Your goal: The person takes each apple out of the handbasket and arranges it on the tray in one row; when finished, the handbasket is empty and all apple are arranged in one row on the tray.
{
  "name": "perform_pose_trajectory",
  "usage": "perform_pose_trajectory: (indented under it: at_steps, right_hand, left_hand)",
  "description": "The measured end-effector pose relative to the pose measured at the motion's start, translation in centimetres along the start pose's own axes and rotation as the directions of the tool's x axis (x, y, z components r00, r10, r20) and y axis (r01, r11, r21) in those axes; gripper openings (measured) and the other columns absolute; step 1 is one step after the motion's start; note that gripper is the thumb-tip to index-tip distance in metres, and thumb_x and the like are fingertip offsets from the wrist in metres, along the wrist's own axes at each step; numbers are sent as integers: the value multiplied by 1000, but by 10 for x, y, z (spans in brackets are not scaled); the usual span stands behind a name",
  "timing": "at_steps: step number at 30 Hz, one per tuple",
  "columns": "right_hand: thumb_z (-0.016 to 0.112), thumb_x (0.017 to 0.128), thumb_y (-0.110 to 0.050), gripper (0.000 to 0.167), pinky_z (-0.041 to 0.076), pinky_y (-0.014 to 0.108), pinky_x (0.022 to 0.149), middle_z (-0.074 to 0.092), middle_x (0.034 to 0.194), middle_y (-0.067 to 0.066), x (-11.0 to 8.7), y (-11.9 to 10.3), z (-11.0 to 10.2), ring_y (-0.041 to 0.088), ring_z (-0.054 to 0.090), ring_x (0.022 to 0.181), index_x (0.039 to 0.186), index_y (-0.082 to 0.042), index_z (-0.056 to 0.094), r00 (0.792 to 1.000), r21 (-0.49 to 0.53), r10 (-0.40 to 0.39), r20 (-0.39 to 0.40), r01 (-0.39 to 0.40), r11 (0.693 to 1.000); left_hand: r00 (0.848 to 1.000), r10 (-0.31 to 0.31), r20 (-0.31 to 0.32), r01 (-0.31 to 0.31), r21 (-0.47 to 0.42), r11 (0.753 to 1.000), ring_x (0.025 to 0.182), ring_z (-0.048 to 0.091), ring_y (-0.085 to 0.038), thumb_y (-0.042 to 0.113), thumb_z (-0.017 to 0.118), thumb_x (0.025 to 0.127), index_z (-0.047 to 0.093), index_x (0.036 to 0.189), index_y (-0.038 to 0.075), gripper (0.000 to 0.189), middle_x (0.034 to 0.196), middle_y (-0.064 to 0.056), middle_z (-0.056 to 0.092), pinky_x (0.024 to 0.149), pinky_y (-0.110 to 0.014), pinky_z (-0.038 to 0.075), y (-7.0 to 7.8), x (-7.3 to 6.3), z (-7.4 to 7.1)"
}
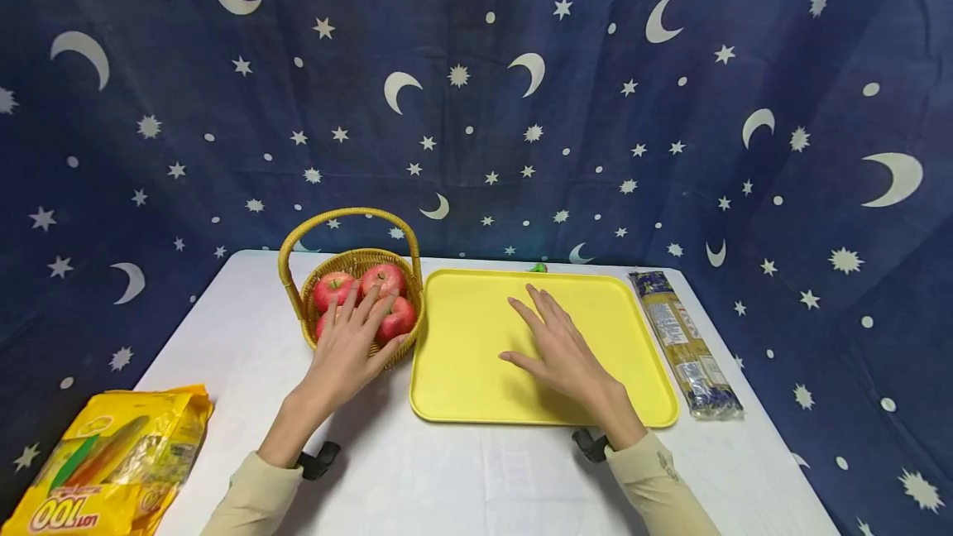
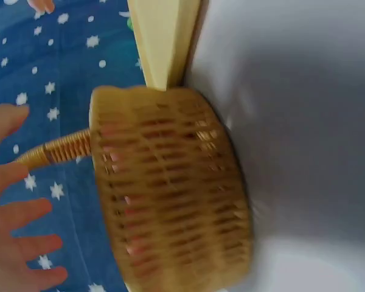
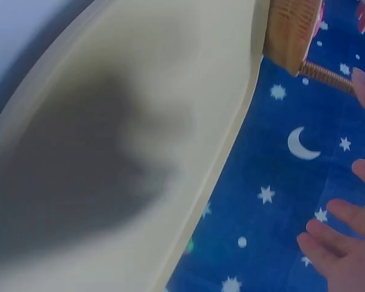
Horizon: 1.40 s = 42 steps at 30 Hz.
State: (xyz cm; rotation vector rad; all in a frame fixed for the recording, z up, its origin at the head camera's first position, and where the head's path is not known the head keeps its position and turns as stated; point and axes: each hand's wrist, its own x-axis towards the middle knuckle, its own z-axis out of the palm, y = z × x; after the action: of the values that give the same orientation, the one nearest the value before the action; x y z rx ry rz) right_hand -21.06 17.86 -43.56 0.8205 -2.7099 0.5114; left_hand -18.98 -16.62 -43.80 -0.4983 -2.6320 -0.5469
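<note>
In the head view my left hand (image 1: 346,354), fingers spread, hovers over the near side of a wicker basket (image 1: 402,356) with an arched handle (image 1: 350,212). Several red apples (image 1: 384,279) lie inside it, partly covered by my fingers. My right hand (image 1: 562,354) is above a yellow tray (image 1: 476,387), its fingers extended and holding nothing. The left wrist view has the basket's woven side (image 2: 170,194) close up, with my spread left fingers (image 2: 30,213) beside it. In the right wrist view, a hand's shadow falls across the tray (image 3: 213,91).
A yellow printed bag (image 1: 119,461) lies at the table's left front. Along the tray's right side is a long clear packet (image 1: 688,346) with dark blue ends. A small green object (image 1: 538,268) shows behind the tray. A dark starry curtain (image 1: 476,147) surrounds the white table (image 1: 447,478).
</note>
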Motion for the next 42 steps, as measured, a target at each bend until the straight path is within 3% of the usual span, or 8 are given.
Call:
perform_pose_trajectory:
  at_steps: [5,12,19,25,28,33,39,42]
  right_hand:
    - [80,88,-43,80,37,62,117,37,165,12,12,-7,4,38,36,150,155,-17,45,998,216,50,26,-54,975]
    - [81,89,-38,74,42,54,116,47,157,9,38,-20,15,32,47,143,151,-15,49,989,407,97,115,-136,903]
    - [83,85,-41,73,48,56,109,57,148,7,69,-33,36,40,57,130,146,-13,55,987,501,67,144,-131,856]
    - [82,85,-45,73,47,53,111,58,147,7,88,-46,54,37,55,133,145,-13,56,982,511,50,185,-139,848]
    - [81,85,-45,73,45,50,113,58,148,6,98,-54,60,32,53,136,145,-12,57,982,505,30,187,-122,855]
    - [82,86,-40,70,42,48,117,58,147,6,115,-68,67,27,51,138,145,-11,57,978,490,-17,210,-90,867]
    - [82,88,-32,66,46,41,114,60,142,11,132,-80,74,26,56,130,142,-5,57,967,438,-92,238,-22,899]
    - [81,88,-32,67,48,38,111,60,139,12,138,-85,79,25,57,125,142,-3,56,954,391,-123,273,6,920]
  left_hand:
    - [979,-82,-186,54,-154,987,137,47,-46,21,76,91,64,133,0,48,142,-24,59,114,-65,33,-14,-13,-9]
    - [861,-428,-275,298,-410,862,115,60,-36,-7,58,87,67,112,-3,27,115,-18,67,97,-46,45,-27,-41,-27]
    - [792,-610,-17,509,-533,676,132,51,-41,0,54,94,48,139,-7,46,139,-27,51,95,-22,44,-56,-44,-37]
    - [760,-606,234,583,-657,477,143,42,-33,10,52,104,13,163,0,72,163,-29,30,86,0,37,-87,-39,-28]
    - [762,-596,253,563,-714,416,129,51,-6,10,51,105,10,164,1,72,164,-28,30,91,-1,39,-98,-35,-23]
    - [790,-537,296,544,-742,392,121,46,8,9,49,104,13,165,4,71,168,-23,23,94,-2,39,-114,-31,-19]
    - [767,-496,406,539,-827,157,142,38,-8,6,46,104,8,166,10,73,174,-10,7,105,-9,41,-120,-28,-12]
    - [744,-512,428,548,-830,102,150,28,-19,5,46,103,8,167,12,74,174,-7,7,105,-10,41,-122,-26,-6]
